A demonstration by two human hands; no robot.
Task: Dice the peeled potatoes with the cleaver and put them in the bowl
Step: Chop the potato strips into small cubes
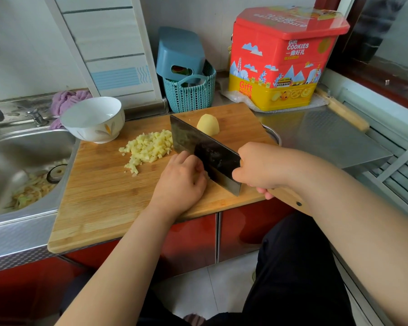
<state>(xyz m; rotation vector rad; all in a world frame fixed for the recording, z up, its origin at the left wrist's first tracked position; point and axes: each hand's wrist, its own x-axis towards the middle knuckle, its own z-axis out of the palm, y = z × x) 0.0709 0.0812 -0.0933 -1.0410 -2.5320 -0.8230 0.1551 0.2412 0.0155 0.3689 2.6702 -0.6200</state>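
Task is standing partway. A heap of small pale-yellow potato cubes (149,149) is lying on the wooden cutting board (99,203), just left of the blade, and none is showing in the white ceramic bowl (93,118), which is sitting at the board's far-left corner and looking empty. A peeled potato piece (207,124), smooth and rounded, is waiting uncut at the far side of the board, behind the blade. The right hand (259,168) is wrapping tightly around the wooden handle of the cleaver (205,149), whose broad dark rectangular blade is standing edge-down on the board. The left hand (183,180) is curling its fingers against the blade's flat side, apparently steadying a potato piece underneath; that piece is hidden, so I cannot tell what the fingers are pressing. Judged remaining: finishing this piece, dicing the waiting potato, transferring all cubes to the bowl. Board is bamboo-grained; the bench (320,132) beside it is dull steel.
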